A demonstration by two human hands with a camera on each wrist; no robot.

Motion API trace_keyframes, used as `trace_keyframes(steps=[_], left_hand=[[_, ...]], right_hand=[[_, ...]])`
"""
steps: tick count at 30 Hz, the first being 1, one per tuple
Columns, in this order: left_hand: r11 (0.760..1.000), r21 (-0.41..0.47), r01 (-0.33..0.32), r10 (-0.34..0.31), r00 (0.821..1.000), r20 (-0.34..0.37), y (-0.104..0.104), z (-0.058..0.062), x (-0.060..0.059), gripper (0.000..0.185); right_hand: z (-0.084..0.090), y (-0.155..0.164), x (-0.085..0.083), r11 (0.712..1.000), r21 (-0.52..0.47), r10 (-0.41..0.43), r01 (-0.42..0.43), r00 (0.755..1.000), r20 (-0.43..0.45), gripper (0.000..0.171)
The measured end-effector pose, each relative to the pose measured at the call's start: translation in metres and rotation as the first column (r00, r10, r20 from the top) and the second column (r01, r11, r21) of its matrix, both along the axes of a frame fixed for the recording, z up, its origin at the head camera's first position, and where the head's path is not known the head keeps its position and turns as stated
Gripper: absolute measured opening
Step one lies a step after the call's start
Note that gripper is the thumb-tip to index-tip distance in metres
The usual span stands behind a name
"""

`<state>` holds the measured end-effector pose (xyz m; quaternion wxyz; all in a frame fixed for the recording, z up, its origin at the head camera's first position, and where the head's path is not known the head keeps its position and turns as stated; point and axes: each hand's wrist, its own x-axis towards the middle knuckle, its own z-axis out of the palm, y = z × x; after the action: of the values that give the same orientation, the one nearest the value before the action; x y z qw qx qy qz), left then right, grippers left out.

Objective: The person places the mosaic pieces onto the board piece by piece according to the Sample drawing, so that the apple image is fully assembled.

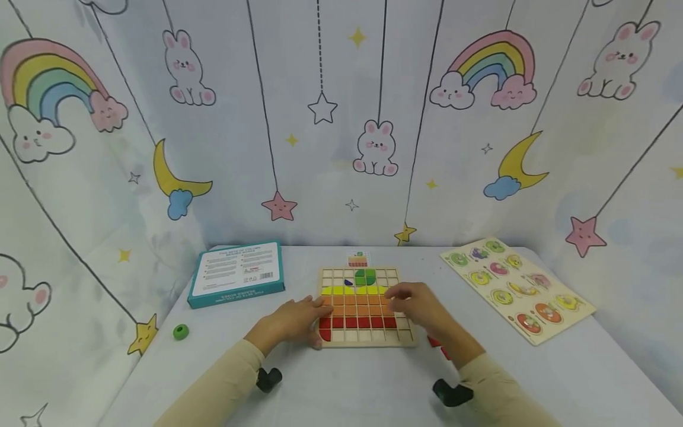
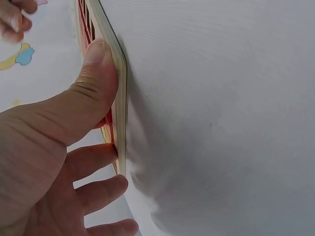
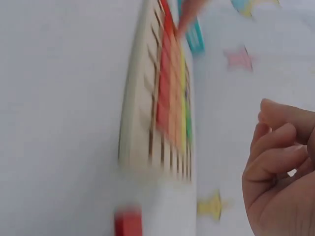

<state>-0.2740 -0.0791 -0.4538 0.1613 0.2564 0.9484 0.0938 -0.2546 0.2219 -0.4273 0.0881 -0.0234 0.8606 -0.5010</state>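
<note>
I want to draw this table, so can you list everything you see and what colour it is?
wooden grid puzzle board: one, tan, red, orange, yellow and green tiles in it, table middle
teal cardboard box: one, left rear
small green ring: one, far left
wooden fruit peg puzzle: one, many colours, right
small pattern card: one, behind board
loose red tile: one, by board's right edge
left hand: grips board's left edge
right hand: over board, fingers curled

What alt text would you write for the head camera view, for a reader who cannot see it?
Two hands work on a wooden grid board with yellow, orange and red tile rows; the left hand holds its edge, the right hand hovers above. A teal box and fruit puzzle lie beside it.
</note>
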Motion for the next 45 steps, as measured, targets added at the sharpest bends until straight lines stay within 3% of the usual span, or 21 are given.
trace_keyframes(steps=[3, 6, 11, 15, 21, 24, 29, 32, 35, 38, 42, 45], left_hand=[[1.0, 0.002, -0.009, 0.009, 1.0, 0.009, 0.002, 0.0, 0.002, 0.079], [1.0, -0.002, -0.014, 0.014, 1.0, 0.02, 0.003, 0.0, 0.003, 0.079], [1.0, -0.019, -0.01, 0.01, 1.0, -0.005, 0.004, 0.003, 0.003, 0.079], [1.0, -0.02, -0.02, 0.02, 1.0, -0.008, 0.004, 0.006, 0.003, 0.079], [0.999, -0.016, -0.034, 0.034, 0.999, 0.005, 0.004, 0.007, 0.003, 0.08], [0.999, -0.016, -0.032, 0.032, 0.999, 0.012, 0.003, 0.005, 0.003, 0.079], [1.0, -0.018, -0.026, 0.026, 1.0, 0.014, 0.004, 0.005, 0.003, 0.079], [1.0, -0.019, -0.024, 0.024, 1.0, 0.009, 0.004, 0.005, 0.002, 0.08], [0.999, -0.018, -0.027, 0.027, 1.0, 0.01, 0.004, 0.004, 0.002, 0.08], [0.999, -0.023, -0.029, 0.029, 0.999, 0.014, 0.004, 0.004, 0.002, 0.08], [0.999, -0.029, -0.028, 0.028, 1.0, 0.011, 0.005, 0.003, 0.002, 0.08], [0.999, -0.031, -0.024, 0.024, 1.0, 0.007, 0.004, 0.002, 0.002, 0.08]], right_hand=[[0.001, 0.061, 0.008, 0.988, -0.107, -0.103, 0.111, 0.992, 0.078, 0.036], [-0.01, 0.114, 0.021, 0.968, -0.189, -0.14, 0.166, 0.98, 0.144, 0.046], [-0.032, 0.16, 0.035, 0.949, -0.226, -0.161, 0.22, 0.954, 0.251, 0.047], [-0.039, 0.163, 0.038, 0.961, -0.159, -0.176, 0.226, 0.944, 0.279, 0.046], [-0.041, 0.143, 0.038, 0.982, -0.049, -0.169, 0.184, 0.961, 0.22, 0.044], [-0.043, 0.132, 0.034, 0.986, 0.051, -0.166, 0.159, 0.97, 0.178, 0.039], [-0.043, 0.12, 0.034, 0.953, 0.277, -0.152, 0.122, 0.984, 0.088, 0.027], [-0.04, 0.118, 0.035, 0.945, 0.307, -0.139, 0.114, 0.988, 0.06, 0.023], [-0.037, 0.118, 0.035, 0.967, 0.222, -0.147, 0.126, 0.986, 0.077, 0.023], [-0.036, 0.12, 0.033, 0.988, 0.031, -0.151, 0.149, 0.982, 0.109, 0.031], [-0.032, 0.116, 0.029, 0.965, -0.22, -0.115, 0.145, 0.983, 0.143, 0.049], [-0.029, 0.104, 0.025, 0.937, -0.324, -0.082, 0.132, 0.983, 0.162, 0.057]])
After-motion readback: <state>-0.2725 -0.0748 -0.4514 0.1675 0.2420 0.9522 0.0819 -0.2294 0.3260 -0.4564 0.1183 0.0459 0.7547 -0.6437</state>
